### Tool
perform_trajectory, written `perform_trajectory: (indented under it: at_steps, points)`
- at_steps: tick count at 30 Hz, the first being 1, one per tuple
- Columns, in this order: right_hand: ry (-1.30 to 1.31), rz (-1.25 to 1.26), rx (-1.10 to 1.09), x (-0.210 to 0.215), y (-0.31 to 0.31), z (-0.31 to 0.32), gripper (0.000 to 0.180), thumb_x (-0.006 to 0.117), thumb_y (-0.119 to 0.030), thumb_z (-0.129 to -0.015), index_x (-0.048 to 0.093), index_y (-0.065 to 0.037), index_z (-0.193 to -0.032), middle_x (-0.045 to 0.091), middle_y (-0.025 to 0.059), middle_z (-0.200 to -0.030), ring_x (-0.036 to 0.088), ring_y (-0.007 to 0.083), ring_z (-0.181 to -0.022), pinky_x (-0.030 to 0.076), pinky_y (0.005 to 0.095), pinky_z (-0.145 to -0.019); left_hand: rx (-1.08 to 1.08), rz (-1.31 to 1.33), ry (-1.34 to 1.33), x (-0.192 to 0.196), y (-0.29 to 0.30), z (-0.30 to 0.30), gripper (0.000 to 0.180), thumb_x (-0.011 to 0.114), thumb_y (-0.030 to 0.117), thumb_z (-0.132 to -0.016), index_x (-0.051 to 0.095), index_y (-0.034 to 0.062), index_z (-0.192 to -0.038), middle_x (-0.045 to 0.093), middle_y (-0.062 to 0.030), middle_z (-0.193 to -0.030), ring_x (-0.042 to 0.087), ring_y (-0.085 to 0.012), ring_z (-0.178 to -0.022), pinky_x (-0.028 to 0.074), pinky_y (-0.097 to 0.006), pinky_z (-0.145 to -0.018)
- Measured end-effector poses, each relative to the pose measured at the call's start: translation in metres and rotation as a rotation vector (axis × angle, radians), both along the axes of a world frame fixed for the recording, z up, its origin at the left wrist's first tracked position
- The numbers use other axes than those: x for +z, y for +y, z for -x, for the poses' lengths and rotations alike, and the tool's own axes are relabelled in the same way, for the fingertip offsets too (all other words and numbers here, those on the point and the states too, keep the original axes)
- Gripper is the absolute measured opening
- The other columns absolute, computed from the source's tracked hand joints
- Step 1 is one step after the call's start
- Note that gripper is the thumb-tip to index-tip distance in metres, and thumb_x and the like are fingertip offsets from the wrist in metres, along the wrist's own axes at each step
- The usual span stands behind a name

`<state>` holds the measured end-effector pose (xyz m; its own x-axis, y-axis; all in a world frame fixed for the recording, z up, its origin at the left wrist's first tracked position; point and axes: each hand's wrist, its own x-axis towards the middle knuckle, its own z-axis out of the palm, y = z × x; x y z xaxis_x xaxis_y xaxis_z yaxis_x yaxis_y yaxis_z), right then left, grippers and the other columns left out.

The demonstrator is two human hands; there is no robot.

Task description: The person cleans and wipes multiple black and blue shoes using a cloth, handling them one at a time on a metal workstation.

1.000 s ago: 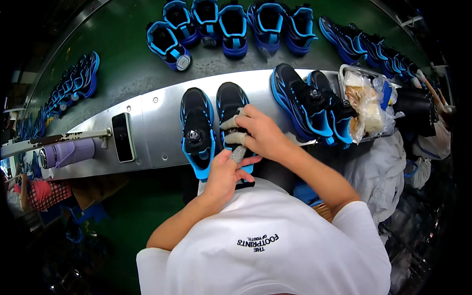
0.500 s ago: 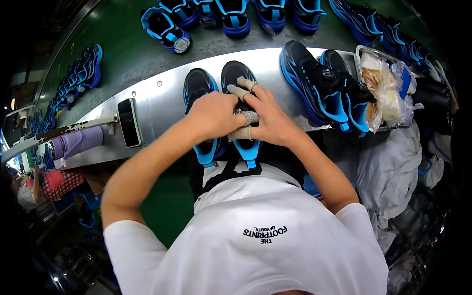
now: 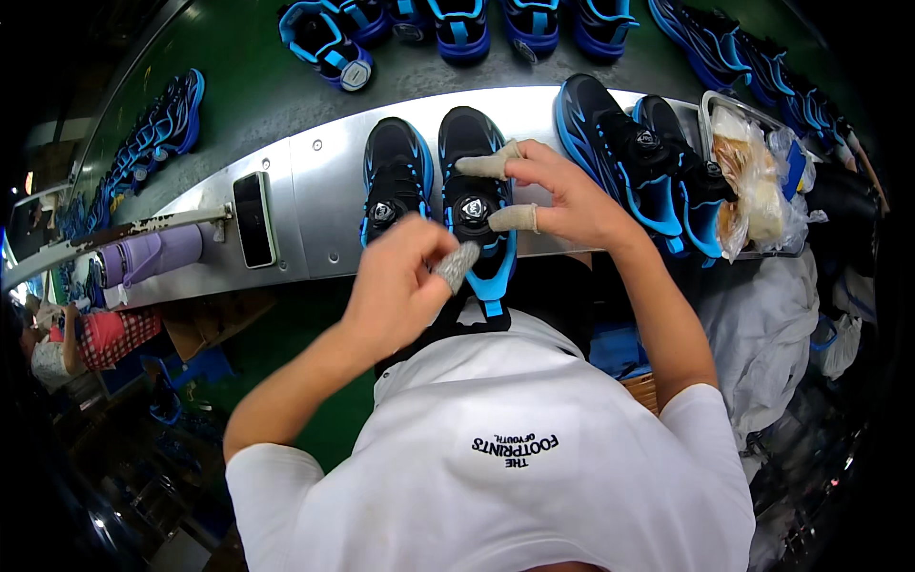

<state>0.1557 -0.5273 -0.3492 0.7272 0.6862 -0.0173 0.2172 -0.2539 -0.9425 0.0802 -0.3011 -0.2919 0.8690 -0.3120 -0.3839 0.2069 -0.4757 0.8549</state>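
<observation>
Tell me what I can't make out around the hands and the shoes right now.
All in the head view:
- Heel of the left near shoe: hidden behind the left hand.
- Contact between the right hand and the right near shoe: covered by the fingers.
- Fronts of the back-row shoes: cut off by the upper edge.
- Far-left shoes: too small and overlapping to count.

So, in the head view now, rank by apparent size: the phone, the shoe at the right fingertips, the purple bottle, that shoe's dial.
1. Shoe
2. Purple bottle
3. Phone
4. Dial
</observation>
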Motion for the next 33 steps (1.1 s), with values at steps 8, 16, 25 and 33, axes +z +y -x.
perform_trajectory:
  at_steps: [8,16,25,33]
  points:
    - [-0.081,0.200,-0.105,0.018,0.025,0.006,0.037,0.080,-0.014,-0.071,0.072,-0.008,-0.106,0.059,0.0075,-0.083,0.051,0.0173,-0.069,0.044,0.0299,-0.064,0.583,0.773,0.711,-0.026,-0.025,0.026,0.029,0.043,0.008,-0.099,0.053,-0.0102,-0.118,0.058,-0.0187,-0.118,0.064,-0.0203,-0.088,0.053,-0.031,-0.073]
    - [0.136,0.297,-0.242,0.018,0.035,0.020,0.037,0.081,-0.015,-0.073,0.072,-0.007,-0.107,0.063,0.0041,-0.086,0.051,0.0100,-0.069,0.044,0.0252,-0.066,0.077,0.493,0.750,-0.011,0.001,0.010,0.027,0.055,0.022,-0.098,0.065,-0.0025,-0.104,0.066,-0.0120,-0.105,0.064,-0.0147,-0.077,0.049,-0.025,-0.057]
    - [-0.348,0.254,-0.149,-0.055,0.119,-0.077,0.053,0.068,-0.042,-0.084,0.060,-0.011,-0.127,0.055,0.0213,-0.118,0.054,0.0357,-0.110,0.045,0.0402,-0.096,0.081,0.013,-0.191,-0.045,0.054,-0.025,0.042,0.063,0.000,-0.074,0.063,0.0052,-0.116,0.059,-0.0087,-0.095,0.055,-0.0217,-0.089,0.045,-0.029,-0.077]
    - [-0.284,0.319,-0.020,-0.095,0.168,-0.094,0.048,0.065,-0.036,-0.089,0.054,-0.017,-0.132,0.047,0.0233,-0.122,0.055,0.0395,-0.108,0.046,0.0430,-0.094,0.096,-0.039,-0.200,-0.042,0.058,-0.025,0.044,0.070,0.005,-0.079,0.060,0.0069,-0.122,0.050,-0.0018,-0.092,0.046,-0.0124,-0.083,0.041,-0.024,-0.078]
